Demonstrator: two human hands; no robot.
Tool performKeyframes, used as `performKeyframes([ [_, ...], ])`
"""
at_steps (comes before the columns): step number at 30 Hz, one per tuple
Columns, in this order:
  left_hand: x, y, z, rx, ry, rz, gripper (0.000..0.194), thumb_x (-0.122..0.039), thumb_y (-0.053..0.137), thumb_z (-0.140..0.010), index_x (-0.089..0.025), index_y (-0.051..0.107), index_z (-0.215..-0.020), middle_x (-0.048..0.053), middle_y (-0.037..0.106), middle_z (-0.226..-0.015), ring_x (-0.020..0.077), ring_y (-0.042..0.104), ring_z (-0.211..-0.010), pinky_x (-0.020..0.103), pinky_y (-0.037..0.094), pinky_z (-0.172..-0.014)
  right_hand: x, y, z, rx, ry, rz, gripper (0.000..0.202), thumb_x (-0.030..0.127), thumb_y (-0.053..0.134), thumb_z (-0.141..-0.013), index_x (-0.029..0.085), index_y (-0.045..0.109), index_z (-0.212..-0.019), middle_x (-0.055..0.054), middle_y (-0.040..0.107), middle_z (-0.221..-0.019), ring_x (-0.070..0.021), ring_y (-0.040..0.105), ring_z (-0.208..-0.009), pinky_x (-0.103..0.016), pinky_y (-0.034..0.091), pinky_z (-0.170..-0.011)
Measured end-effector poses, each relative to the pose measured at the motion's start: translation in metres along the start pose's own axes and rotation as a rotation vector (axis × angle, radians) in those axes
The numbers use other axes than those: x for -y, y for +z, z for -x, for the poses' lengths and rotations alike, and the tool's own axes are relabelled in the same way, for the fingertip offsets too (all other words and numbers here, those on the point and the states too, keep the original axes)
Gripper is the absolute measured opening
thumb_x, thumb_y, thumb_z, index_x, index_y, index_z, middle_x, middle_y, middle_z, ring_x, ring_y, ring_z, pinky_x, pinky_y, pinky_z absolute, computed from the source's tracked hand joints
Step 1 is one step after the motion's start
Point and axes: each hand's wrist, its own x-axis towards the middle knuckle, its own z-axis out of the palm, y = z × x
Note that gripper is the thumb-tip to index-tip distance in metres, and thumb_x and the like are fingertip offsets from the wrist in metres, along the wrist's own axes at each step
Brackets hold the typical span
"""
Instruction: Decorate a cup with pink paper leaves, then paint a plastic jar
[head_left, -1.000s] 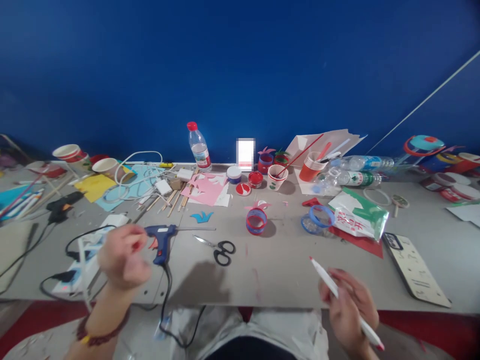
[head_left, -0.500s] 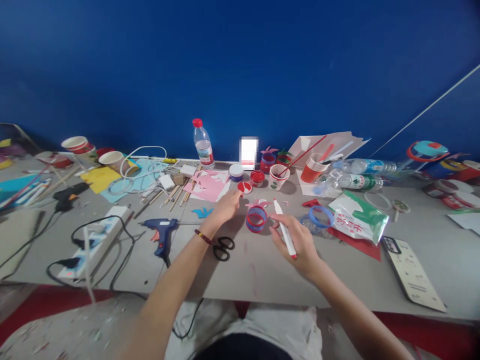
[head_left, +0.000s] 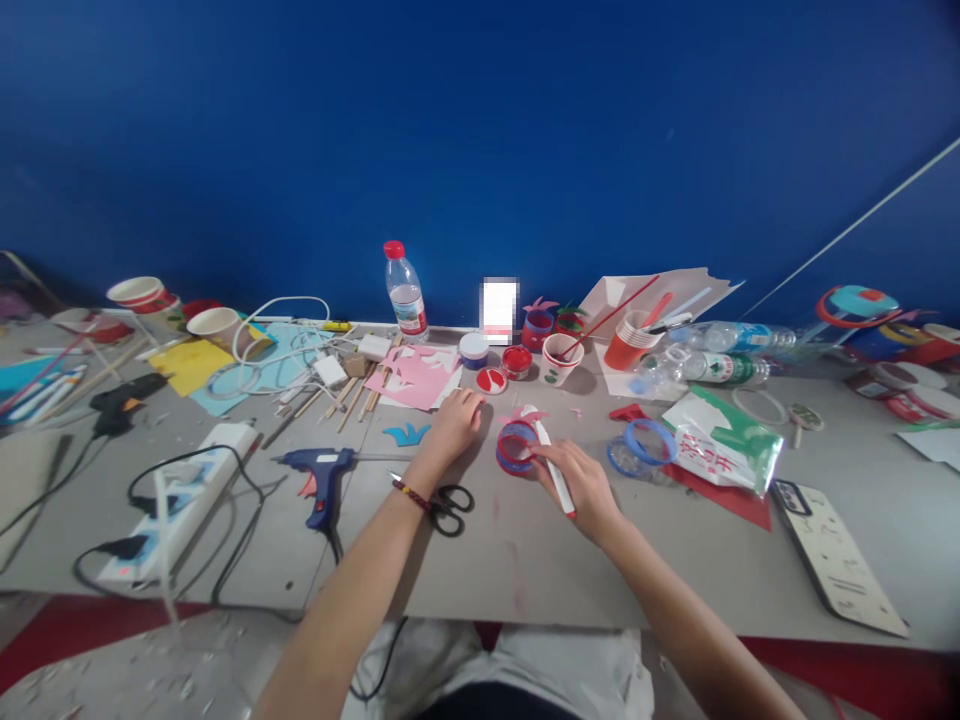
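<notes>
My right hand (head_left: 581, 485) is closed around a white marker (head_left: 553, 462) with a red end, held slanting. Its fingertips reach the right rim of a purple-and-red plastic ring cut from a bottle (head_left: 516, 462), which stands on the table with pink paper leaves (head_left: 517, 416) behind it. On the other side, my left hand (head_left: 456, 420) rests with fingers curled in, nothing visible in it. Just beyond it lies a lid smeared with red paint (head_left: 491, 381), beside an open jar of red paint (head_left: 517, 362). Black scissors (head_left: 452, 508) lie by my left wrist.
A blue glue gun (head_left: 322, 480) and a power strip (head_left: 184, 500) with cables lie left. Behind stand a water bottle (head_left: 406, 295) and a paper cup with a brush (head_left: 561, 360). Right are a blue plastic ring (head_left: 649, 442), a snack packet (head_left: 720, 440) and a phone (head_left: 840, 560).
My left hand has drawn back from the paint-smeared lid toward me. My right hand has moved left with the marker, and its fingertips have come to the ring.
</notes>
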Motion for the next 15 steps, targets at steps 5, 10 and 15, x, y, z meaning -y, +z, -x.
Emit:
performKeyframes([
  [5,-0.0008,0.0048,0.0034,-0.033,0.019,-0.055,0.025,-0.005,0.049,-0.083,-0.019,0.06,-0.102,0.01,0.063,-0.105,0.0251,0.058,-0.099,0.039,0.049,-0.088,-0.0068,0.0049,0.008,0.04,0.047,-0.084,0.033,0.009,0.057,-0.092,0.025,0.056,-0.12,-0.007,0.07,-0.095,-0.0185,0.066,-0.081,-0.03,0.055,-0.072],
  [10,-0.0015,0.0038,0.0036,-0.041,0.017,-0.052,0.023,-0.008,0.047,-0.086,-0.019,0.059,-0.102,0.01,0.064,-0.105,0.0247,0.058,-0.098,0.039,0.049,-0.087,-0.0073,0.0053,0.0094,0.064,0.071,-0.131,0.032,0.01,0.055,-0.093,0.026,0.056,-0.121,-0.007,0.067,-0.095,-0.0193,0.064,-0.083,-0.032,0.055,-0.073],
  [15,-0.0017,-0.0006,0.0023,-0.076,0.005,0.011,0.024,-0.008,0.045,-0.088,-0.019,0.06,-0.104,0.011,0.064,-0.105,0.0251,0.058,-0.1,0.04,0.049,-0.089,0.0013,-0.0022,0.0014,0.055,0.105,-0.162,0.028,0.014,0.052,-0.095,0.027,0.057,-0.12,-0.007,0.065,-0.093,-0.0192,0.065,-0.082,-0.032,0.056,-0.074],
])
